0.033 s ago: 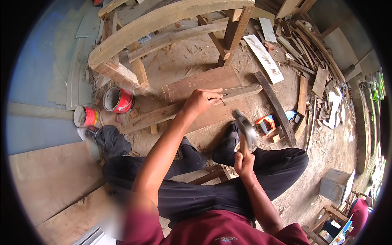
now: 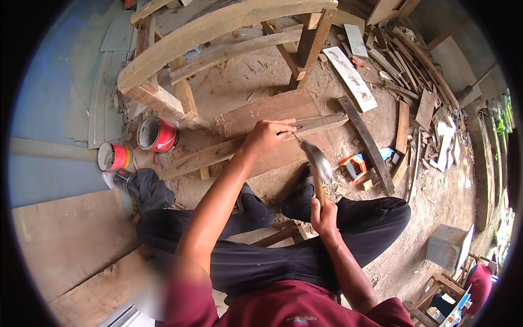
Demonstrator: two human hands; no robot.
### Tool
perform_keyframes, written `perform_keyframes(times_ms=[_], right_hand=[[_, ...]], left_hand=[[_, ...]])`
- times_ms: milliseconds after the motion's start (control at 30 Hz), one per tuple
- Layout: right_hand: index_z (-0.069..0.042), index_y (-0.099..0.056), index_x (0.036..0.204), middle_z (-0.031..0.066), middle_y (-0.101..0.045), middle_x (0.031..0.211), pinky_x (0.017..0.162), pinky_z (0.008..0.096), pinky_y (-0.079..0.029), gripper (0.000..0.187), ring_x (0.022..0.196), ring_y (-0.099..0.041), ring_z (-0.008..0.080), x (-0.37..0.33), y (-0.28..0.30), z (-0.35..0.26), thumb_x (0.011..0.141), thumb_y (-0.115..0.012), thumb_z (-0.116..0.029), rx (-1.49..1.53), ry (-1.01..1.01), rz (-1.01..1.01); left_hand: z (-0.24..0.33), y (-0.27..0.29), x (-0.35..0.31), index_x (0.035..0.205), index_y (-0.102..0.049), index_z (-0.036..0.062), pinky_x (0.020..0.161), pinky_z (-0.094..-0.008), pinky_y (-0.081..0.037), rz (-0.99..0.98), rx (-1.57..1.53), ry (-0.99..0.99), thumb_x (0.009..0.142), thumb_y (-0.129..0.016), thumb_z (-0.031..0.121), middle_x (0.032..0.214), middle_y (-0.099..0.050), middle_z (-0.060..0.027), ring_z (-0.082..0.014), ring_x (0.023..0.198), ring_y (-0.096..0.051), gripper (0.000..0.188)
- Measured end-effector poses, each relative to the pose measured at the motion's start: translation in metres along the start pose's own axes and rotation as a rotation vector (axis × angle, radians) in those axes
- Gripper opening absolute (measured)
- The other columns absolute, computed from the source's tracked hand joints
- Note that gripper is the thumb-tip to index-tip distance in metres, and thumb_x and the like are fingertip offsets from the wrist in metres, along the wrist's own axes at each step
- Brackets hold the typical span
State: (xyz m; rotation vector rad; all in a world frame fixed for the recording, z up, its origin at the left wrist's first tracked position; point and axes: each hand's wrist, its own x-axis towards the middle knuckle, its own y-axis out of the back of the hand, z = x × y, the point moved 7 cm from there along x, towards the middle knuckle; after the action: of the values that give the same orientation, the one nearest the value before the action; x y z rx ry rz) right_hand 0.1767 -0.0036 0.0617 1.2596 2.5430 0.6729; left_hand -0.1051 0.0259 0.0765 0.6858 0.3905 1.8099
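Note:
My left hand point(image 2: 268, 136) rests on a long weathered wooden beam point(image 2: 210, 155), its fingers pinched around a thin dark nail point(image 2: 296, 135) that sticks out at the beam's near side. In my right hand point(image 2: 324, 216) is a claw hammer point(image 2: 317, 159), gripped by its wooden handle. The hammer head, slightly blurred, is close to the nail; whether they touch I cannot tell. Beneath the beam lies a wide brown board point(image 2: 291, 158) on the dirt floor.
A wooden frame point(image 2: 218, 41) stands beyond the beam. Two red paint cans point(image 2: 159, 134) are on the left. At right lie a handsaw point(image 2: 356, 166), a dark plank point(image 2: 366, 144), a white board point(image 2: 351, 79) and heaped scrap wood point(image 2: 403, 60). Another person point(image 2: 480, 289) is at lower right.
The hammer head has moved up and left, closer to the nail, with my right hand shifting slightly. My left hand stays almost in place.

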Motion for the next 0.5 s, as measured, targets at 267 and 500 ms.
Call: perform_keyframes(times_ms=[267, 500], right_hand=[[0.000, -0.054, 0.082, 0.0079, -0.052, 0.055, 0.048, 0.0337, -0.044, 0.041, 0.048, -0.056, 0.0174, 0.011, 0.022, -0.021, 0.104, -0.049, -0.035, 0.062, -0.120, -0.060], [0.000, -0.056, 0.084, 0.0108, -0.053, 0.056, 0.049, 0.0347, -0.043, 0.046, 0.050, -0.059, 0.0202, 0.022, 0.032, -0.043, 0.106, -0.041, -0.037, 0.054, -0.072, -0.115]], left_hand=[[-0.007, 0.004, 0.011, 0.140, -0.048, 0.0113, 0.101, -0.0443, -0.049, -0.193, 0.217, 0.257, 0.072, -0.084, 0.034, 0.133, -0.062, -0.0124, -0.0304, 0.123, -0.059, 0.080], [-0.014, 0.002, -0.001, 0.110, -0.064, 0.0056, 0.092, -0.0438, -0.052, -0.221, 0.493, 0.298, 0.076, -0.077, 0.043, 0.117, -0.066, -0.0146, -0.0327, 0.112, -0.062, 0.052]])
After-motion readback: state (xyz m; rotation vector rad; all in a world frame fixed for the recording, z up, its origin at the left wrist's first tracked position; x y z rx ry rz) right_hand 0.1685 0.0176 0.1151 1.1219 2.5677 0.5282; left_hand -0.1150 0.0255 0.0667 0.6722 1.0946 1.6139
